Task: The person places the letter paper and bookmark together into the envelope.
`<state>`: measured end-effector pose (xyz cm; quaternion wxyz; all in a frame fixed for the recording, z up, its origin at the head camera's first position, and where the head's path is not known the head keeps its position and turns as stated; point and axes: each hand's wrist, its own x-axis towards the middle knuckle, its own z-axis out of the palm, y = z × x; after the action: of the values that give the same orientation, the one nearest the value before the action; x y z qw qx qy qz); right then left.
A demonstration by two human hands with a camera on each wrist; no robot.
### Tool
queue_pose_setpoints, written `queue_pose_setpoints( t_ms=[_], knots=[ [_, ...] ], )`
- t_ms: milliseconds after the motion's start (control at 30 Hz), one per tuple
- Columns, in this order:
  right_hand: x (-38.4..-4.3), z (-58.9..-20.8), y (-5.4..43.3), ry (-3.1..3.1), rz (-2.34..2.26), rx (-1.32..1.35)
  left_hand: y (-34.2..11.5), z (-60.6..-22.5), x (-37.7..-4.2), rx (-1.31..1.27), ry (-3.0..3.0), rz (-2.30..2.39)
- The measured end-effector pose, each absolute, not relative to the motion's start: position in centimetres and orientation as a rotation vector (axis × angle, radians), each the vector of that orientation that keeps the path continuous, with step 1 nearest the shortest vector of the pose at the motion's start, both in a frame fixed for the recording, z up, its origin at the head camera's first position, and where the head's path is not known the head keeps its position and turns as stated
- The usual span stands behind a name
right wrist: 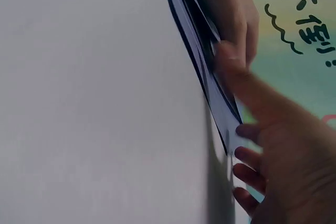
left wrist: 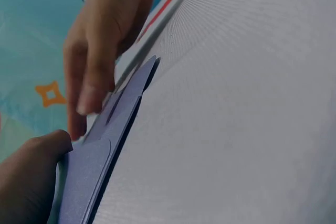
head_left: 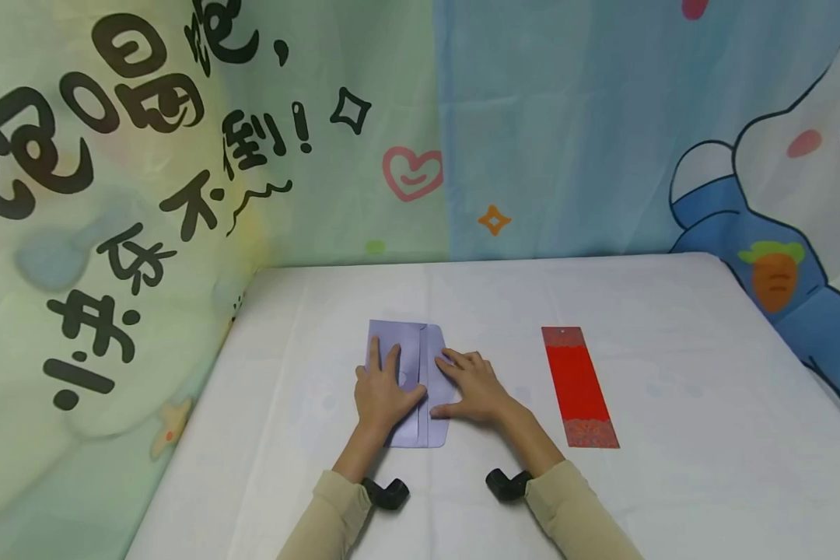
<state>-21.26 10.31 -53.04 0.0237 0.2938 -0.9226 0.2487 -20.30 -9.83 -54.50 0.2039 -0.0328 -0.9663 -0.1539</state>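
A pale purple paper envelope (head_left: 409, 428) lies on the white table, its rounded flap (head_left: 437, 432) folded out to the right. On the envelope's left part rests my left hand (head_left: 383, 395), fingers spread and thumb stretched toward the flap's fold. My right hand (head_left: 479, 389) is at the flap's right side, fingers extended over it and thumb apart from them. The right wrist view shows the right hand's thumb blurred beside the envelope (right wrist: 197, 51); whether it touches the paper I cannot tell. In the left wrist view, the envelope's edge (left wrist: 86, 177) runs beside the left thumb.
A red rectangular paper strip (head_left: 579, 381) with patterned ends lies on the table to the right of the right hand. A white cloth covers the table (head_left: 686, 350). Behind and to the left hangs a printed curtain (head_left: 532, 140) with lettering and cartoon figures.
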Motion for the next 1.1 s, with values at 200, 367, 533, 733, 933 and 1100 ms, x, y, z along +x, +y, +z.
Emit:
queue_pose_setpoints(
  t_ms=[200, 367, 533, 733, 933, 1100],
  knots=[
    [-20.3, -50.9, 15.6, -2.706, 1.042, 0.710, -9.6, -54.6, -20.3, -0.093, -2.665, -0.471],
    [-19.7, -50.5, 22.3, -2.728, 0.812, 0.368, -9.6, -54.6, -20.2, -0.086, -2.688, -0.480],
    [-18.9, -51.7, 25.7, -2.892, 0.677, 0.239, -9.7, -54.5, -20.2, -0.063, -2.715, -0.476],
    [-18.4, -54.1, 25.8, -2.957, 0.635, 0.182, -9.8, -54.7, -20.3, -0.066, -2.705, -0.469],
    [-18.1, -55.0, 25.6, -2.866, 0.601, 0.114, -9.8, -55.1, -20.3, -0.072, -2.716, -0.458],
    [-18.1, -54.9, 25.6, -2.842, 0.612, 0.131, -9.8, -54.9, -20.3, -0.079, -2.705, -0.449]
  ],
)
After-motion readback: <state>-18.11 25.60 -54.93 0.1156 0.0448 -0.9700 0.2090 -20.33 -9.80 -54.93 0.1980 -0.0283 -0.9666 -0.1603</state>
